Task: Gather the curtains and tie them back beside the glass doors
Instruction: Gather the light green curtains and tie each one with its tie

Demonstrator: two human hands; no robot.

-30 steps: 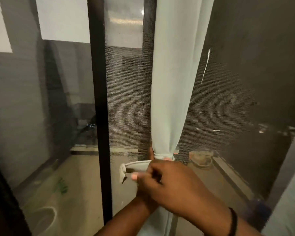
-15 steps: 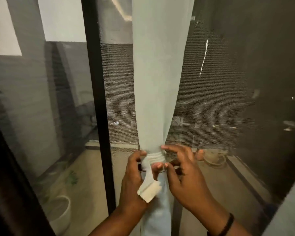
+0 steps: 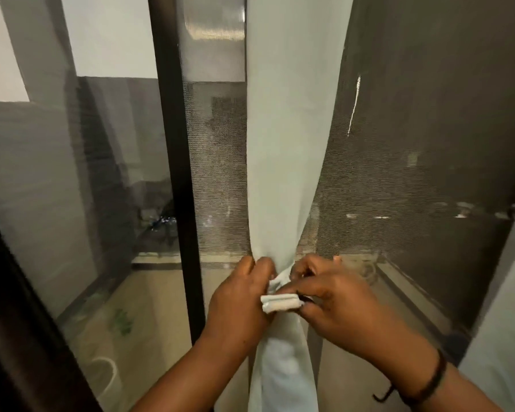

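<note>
Head view: the pale curtain (image 3: 292,138) hangs down the middle, bunched tight at 6 o'clock before the glass door (image 3: 72,188). The left hand (image 3: 238,304) is curled closed around the bunch. At its 3 o'clock, the right hand (image 3: 339,298) pinches the white tie (image 3: 280,303) end between thumb and fingers.

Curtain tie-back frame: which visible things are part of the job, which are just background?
Job:
- curtain, gathered
- tie-back strip, at the gather
- left hand, gripping the gather
- right hand, pinching the strip

Background:
- door frame
- mesh screen
- white pot outside
- wristband
</note>
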